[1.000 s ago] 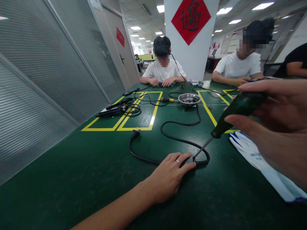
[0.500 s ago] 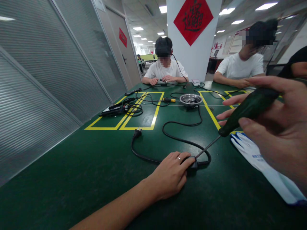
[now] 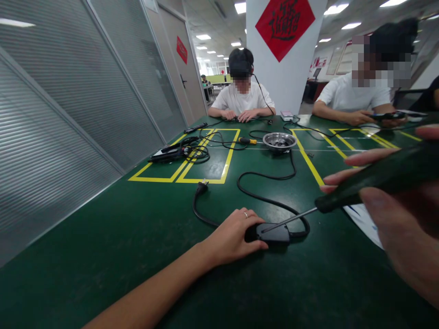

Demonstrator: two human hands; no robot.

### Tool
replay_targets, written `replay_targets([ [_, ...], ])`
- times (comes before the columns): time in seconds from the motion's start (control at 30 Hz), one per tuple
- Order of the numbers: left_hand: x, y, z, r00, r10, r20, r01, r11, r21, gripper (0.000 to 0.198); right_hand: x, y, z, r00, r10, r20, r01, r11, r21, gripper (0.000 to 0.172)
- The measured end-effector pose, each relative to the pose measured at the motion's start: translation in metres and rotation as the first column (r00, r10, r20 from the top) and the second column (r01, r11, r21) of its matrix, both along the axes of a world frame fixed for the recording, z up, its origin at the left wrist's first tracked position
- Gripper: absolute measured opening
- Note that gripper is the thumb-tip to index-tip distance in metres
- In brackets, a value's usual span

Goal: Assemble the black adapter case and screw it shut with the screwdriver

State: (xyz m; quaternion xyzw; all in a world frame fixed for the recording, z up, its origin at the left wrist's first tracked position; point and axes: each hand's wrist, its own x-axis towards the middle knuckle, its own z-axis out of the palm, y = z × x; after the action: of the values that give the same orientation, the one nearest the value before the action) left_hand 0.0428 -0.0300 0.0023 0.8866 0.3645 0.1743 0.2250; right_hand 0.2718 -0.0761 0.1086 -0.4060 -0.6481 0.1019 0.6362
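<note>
My left hand (image 3: 229,240), a ring on one finger, grips the left end of a small black plastic box (image 3: 277,234) lying on the green table. A black power cord (image 3: 260,197) runs from the box, and a two-pin plug (image 3: 202,186) lies to the left of it. In my right hand (image 3: 401,233) is a screwdriver (image 3: 363,187) with a dark green handle, slanting down to the left. Its tip rests on or just over the top of the box, near my left fingers. A white glove (image 3: 363,221) is partly hidden behind my right hand.
Beyond the cord stands a metal bowl (image 3: 279,141) of small dark parts, with a yellow-and-black screwdriver (image 3: 247,140) beside it. Coiled black cables (image 3: 197,153) lie at left. Two people (image 3: 242,93) in white shirts sit across the table (image 3: 137,219).
The screwdriver tip has shifted from the box's far edge to its top. My left fingers have drawn back to the box's left end, uncovering more of it. The view has turned slightly.
</note>
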Motion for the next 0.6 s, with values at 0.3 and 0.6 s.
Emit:
replay_targets([
  [0.3,-0.002,0.0,0.002,1.0,-0.004,-0.016,0.004,1.0,0.017,0.045,-0.014,0.004,0.007,0.99,0.078,0.116,-0.072,0.996,-0.055,0.063],
  [0.6,-0.004,0.001,-0.005,1.0,-0.011,-0.001,0.011,1.0,0.014,0.047,-0.026,0.004,0.034,0.883,0.23,0.41,-0.227,0.972,-0.055,0.055],
])
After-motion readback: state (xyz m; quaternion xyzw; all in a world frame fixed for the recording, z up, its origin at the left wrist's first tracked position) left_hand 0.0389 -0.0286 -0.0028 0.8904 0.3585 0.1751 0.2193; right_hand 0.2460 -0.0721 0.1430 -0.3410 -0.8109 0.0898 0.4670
